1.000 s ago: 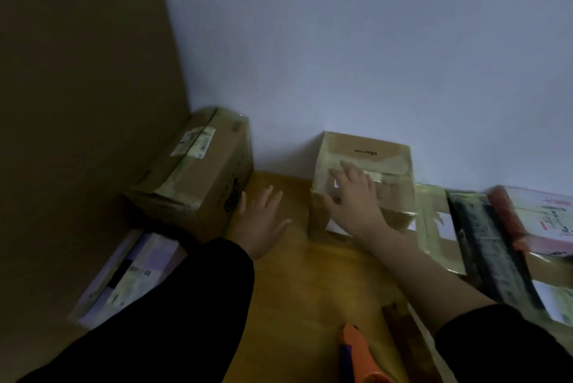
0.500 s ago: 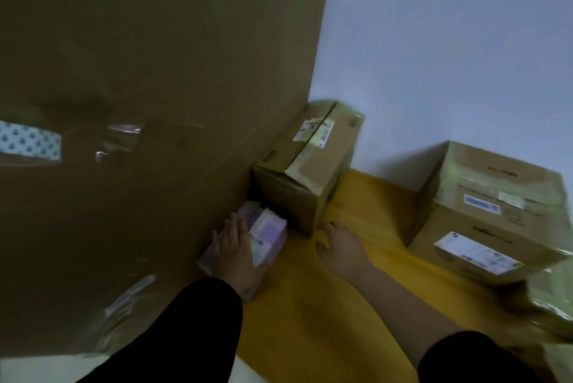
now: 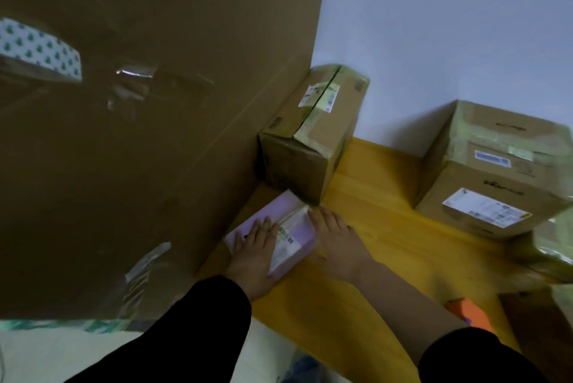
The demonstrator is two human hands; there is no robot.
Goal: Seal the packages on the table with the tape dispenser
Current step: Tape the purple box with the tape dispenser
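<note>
On yellow table (image 3: 387, 227) by big carton (image 3: 155, 134): left hand (image 3: 252, 251) flat atop lilac package (image 3: 299, 235), right hand (image 3: 339, 240) straight-fingered against its side.

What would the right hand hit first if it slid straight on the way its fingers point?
Probably the near bottom corner of the taped cardboard box, just beyond the fingers of the right hand; the purple package lies alongside, not ahead. Depth is unclear.

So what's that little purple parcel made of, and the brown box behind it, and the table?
Purple parcel: seemingly smooth lilac paper or plastic wrap, I can't tell which, with a white printed label. Brown box: matte cardboard, creased at its corners, with shiny tape along the seam. Table: yellowish wood or wood-look laminate, with faint grain lines.
</note>
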